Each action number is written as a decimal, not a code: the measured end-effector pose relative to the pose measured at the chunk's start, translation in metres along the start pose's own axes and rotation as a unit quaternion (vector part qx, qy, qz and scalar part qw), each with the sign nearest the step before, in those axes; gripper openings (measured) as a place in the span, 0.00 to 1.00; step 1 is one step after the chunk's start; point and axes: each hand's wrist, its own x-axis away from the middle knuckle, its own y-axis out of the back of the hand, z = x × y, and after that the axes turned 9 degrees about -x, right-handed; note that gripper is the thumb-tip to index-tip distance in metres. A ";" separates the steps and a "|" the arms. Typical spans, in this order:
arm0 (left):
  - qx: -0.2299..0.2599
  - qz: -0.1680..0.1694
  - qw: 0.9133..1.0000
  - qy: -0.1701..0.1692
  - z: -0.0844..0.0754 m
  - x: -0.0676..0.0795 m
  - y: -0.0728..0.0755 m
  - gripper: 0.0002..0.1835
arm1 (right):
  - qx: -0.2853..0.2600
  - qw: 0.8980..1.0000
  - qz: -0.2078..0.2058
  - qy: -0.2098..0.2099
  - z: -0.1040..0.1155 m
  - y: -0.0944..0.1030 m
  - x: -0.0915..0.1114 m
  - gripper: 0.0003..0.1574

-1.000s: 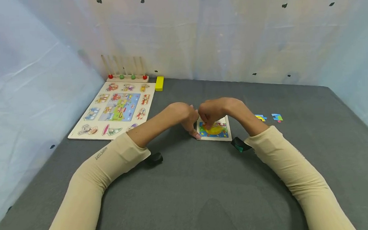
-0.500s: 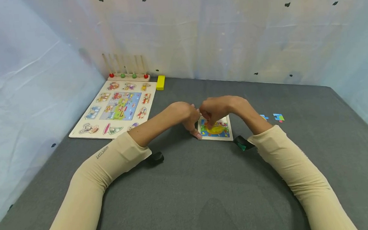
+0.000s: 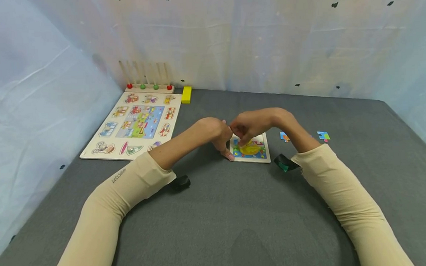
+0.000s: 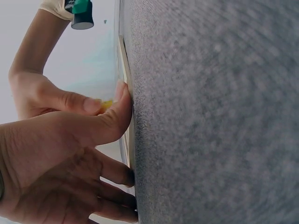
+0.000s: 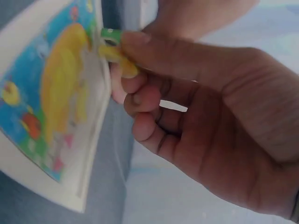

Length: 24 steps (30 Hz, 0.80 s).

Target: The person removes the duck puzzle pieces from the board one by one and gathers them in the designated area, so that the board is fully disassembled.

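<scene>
I log grey table (image 3: 203, 230), pale sheeting (image 3: 259, 46) behind. Puzzle tray (image 3: 252, 160) holds colourful pieces (image 3: 253, 148). Right hand (image 3: 254, 124) pinches a loose piece (image 5: 110, 52); left hand (image 3: 220, 138), grasp relaxed, touches the tray edge.

R wrist pic v. blurry

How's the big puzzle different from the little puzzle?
The big puzzle is much larger than the little puzzle. The big puzzle has many small pictures around a middle scene; the little puzzle shows one large yellow shape. The left hand touches the little puzzle, but neither hand touches the big puzzle. Both are flat, with pale borders and colourful pictures.
</scene>
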 end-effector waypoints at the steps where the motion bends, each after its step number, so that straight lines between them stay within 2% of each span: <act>1: -0.005 0.002 1.000 0.002 0.000 0.000 0.000 0.60 | -0.005 1.000 -0.004 -0.001 -0.001 0.002 0.003 0.10; 6: -0.011 0.011 1.000 0.005 -0.002 -0.002 0.002 0.62 | -0.015 0.999 -0.021 -0.043 -0.008 0.014 0.034 0.11; 10: -0.010 0.013 1.000 0.000 -0.001 -0.001 0.000 0.61 | -0.015 0.993 -0.008 -0.118 -0.016 0.020 0.062 0.10; 13: -0.013 0.012 1.000 -0.004 -0.001 -0.001 -0.001 0.60 | -0.032 0.984 0.017 -0.176 -0.025 0.020 0.075 0.08; 19: -0.010 0.011 1.000 -0.005 -0.001 -0.002 0.000 0.60 | -0.086 0.959 0.072 -0.261 -0.045 0.015 0.075 0.04; 24: -0.013 0.015 1.000 -0.003 -0.002 0.000 0.003 0.60 | -0.119 0.939 0.070 -0.314 -0.051 0.011 0.068 0.04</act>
